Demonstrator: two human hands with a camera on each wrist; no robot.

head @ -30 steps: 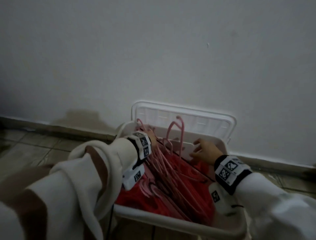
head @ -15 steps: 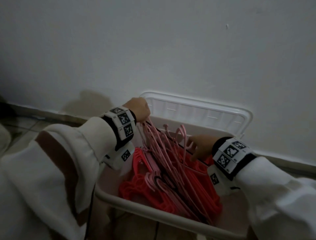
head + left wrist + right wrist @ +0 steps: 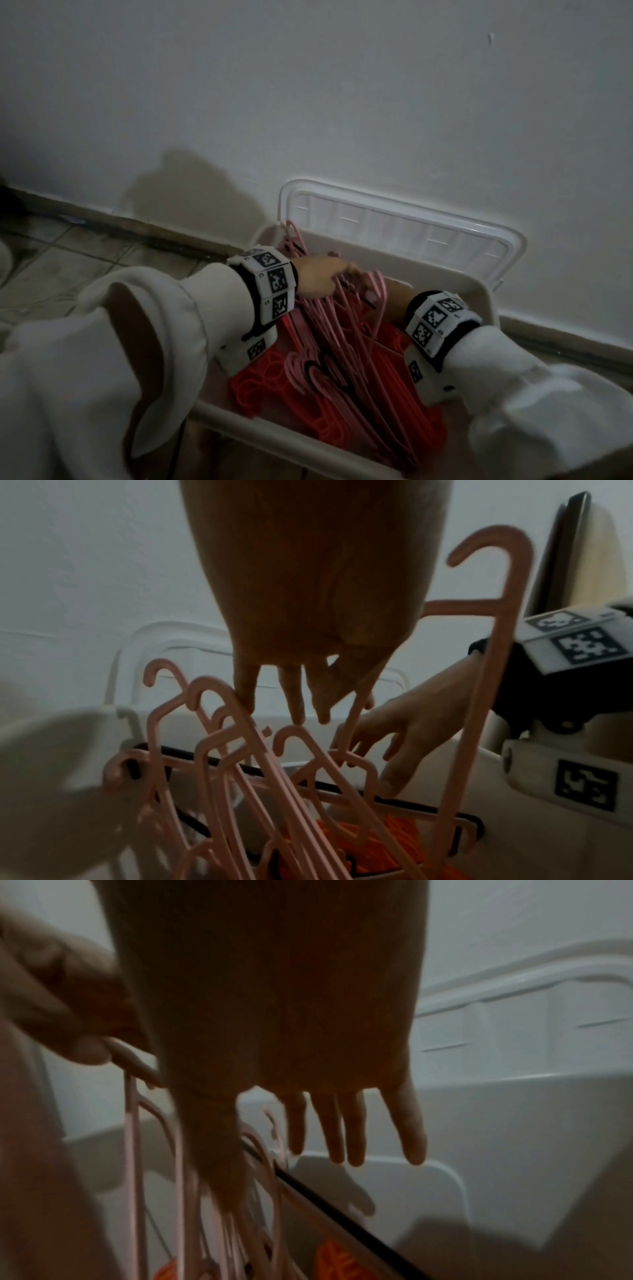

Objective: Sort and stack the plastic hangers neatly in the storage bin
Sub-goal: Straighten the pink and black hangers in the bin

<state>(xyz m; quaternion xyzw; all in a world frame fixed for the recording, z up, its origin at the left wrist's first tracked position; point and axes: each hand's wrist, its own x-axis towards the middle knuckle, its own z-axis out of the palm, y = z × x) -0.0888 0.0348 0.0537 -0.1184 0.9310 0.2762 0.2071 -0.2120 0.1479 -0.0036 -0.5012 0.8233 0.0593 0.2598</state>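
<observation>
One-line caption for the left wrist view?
Left hand reaches down among pink hangers in the storage bin, right hand alongside.

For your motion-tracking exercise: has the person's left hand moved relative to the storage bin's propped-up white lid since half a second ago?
Yes. The left hand has moved rightward and down from beside the white plastic lid's left corner, over the pink hangers.

Both white-sleeved arms reach forward, marker bands strapped at each wrist. The left hand extends its fingers downward and nearly straight, thumb tucked beside them. Just beyond those fingertips, the right hand spreads its fingers straight and relaxed.
</observation>
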